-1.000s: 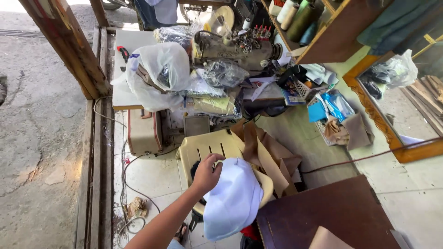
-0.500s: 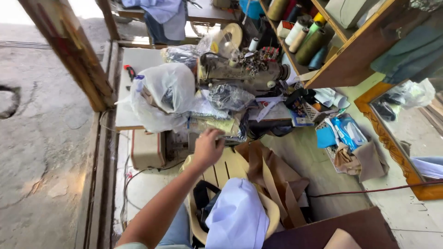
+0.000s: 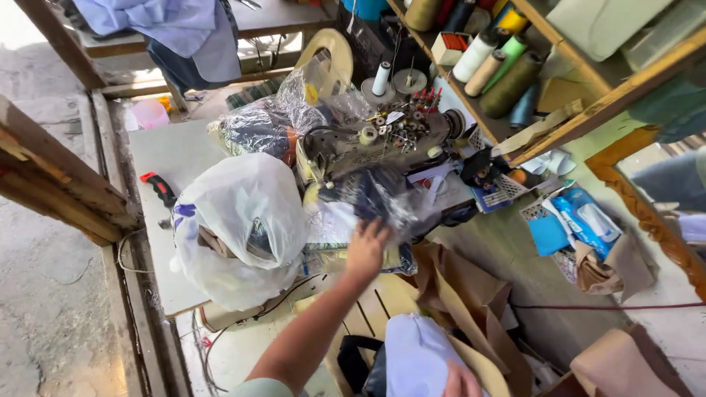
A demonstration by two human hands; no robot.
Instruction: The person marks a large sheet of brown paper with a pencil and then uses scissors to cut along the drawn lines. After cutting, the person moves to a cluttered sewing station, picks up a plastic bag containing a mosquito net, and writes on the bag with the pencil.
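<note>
Left hand [image 3: 365, 250] grip on clear plastic bag [image 3: 371, 202], fingers hidden; right hand [image 3: 462, 382] cut off, grip unclear.

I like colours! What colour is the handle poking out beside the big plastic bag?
Red and black handle, head view.

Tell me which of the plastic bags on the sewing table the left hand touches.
The left hand touches the clear bag of dark cloth before the sewing machine. The big white bag lies apart, to its left.
</note>
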